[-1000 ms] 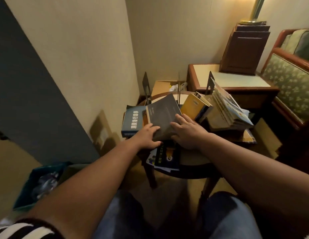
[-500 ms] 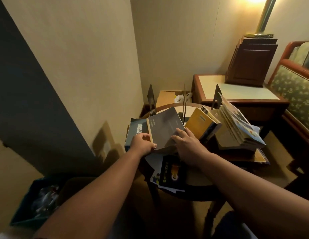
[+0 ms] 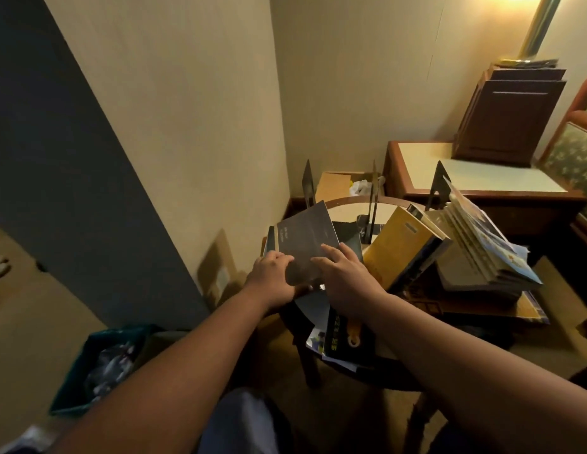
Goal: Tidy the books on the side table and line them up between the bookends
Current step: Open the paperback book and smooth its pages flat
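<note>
A dark grey book (image 3: pixel 306 239) is tilted up at the left of the round side table (image 3: pixel 349 208). My left hand (image 3: pixel 274 275) grips its lower left corner, and my right hand (image 3: pixel 346 276) lies on its cover with fingers spread. A blue book (image 3: pixel 270 240) stands just behind its left edge. A yellow book (image 3: pixel 400 247) leans to the right beside it, against a stack of thin magazines (image 3: pixel 478 253). Three black bookends stand at the back: left (image 3: pixel 308 185), middle (image 3: pixel 373 194), right (image 3: pixel 439 185). A black and yellow book (image 3: pixel 342 335) lies at the table's front edge.
A teal bin (image 3: pixel 95 358) sits on the floor at lower left. A wooden cabinet (image 3: pixel 475 178) with a dark box (image 3: pixel 508 116) stands behind the table, a patterned chair (image 3: pixel 577 152) at far right. The wall runs close along the left.
The grey book has been tipped up steeper and shifted left, now covering most of the blue book. Both hands stayed on it. The camera view moved closer.
</note>
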`<action>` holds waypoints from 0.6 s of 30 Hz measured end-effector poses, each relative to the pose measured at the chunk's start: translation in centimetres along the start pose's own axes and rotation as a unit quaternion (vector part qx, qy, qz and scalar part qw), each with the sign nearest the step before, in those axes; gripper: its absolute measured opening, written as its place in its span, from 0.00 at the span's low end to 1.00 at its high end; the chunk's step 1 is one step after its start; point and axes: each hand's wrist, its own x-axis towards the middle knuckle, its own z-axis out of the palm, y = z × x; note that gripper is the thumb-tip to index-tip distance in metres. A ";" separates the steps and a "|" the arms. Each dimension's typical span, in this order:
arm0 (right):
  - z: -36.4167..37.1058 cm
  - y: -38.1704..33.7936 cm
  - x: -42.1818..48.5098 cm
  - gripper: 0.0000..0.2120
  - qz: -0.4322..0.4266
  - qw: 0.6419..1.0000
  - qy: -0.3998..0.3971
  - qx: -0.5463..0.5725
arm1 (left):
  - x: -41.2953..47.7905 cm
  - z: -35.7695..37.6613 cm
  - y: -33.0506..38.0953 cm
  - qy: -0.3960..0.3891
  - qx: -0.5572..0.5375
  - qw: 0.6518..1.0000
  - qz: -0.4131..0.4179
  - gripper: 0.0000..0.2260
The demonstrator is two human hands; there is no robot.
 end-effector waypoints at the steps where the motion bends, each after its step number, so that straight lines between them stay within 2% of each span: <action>1: -0.3 0.0 -0.1 0.29 -0.004 0.999 0.037 0.039 | 0.0 0.1 0.3 0.017 0.019 0.999 0.022 0.30; 3: -1.1 0.0 -0.1 0.28 -0.012 0.985 0.122 0.118 | 0.2 0.0 0.9 0.057 0.024 0.996 0.065 0.27; 5: -2.3 -0.2 0.1 0.27 0.018 0.959 0.171 0.227 | 0.5 -0.2 1.5 0.094 0.001 0.990 0.104 0.27; 8: -4.6 -1.0 0.1 0.22 0.065 0.901 0.197 0.381 | 0.6 -0.2 2.2 0.141 -0.066 0.980 0.128 0.23; 11: -5.4 -0.9 0.5 0.19 0.096 0.871 0.198 0.440 | 0.0 -0.6 2.6 0.207 -0.124 0.965 0.105 0.11; 14: -4.9 -0.3 1.0 0.17 0.135 0.896 0.178 0.384 | -0.6 -1.4 1.9 0.292 -0.191 0.937 0.015 0.08; 16: -4.1 0.0 0.9 0.16 0.144 0.932 0.144 0.300 | -1.1 -2.0 1.0 0.331 -0.227 0.916 -0.022 0.14; 18: -3.3 0.3 0.8 0.16 0.121 0.965 0.097 0.212 | -1.7 -2.4 0.1 0.338 -0.232 0.912 -0.033 0.21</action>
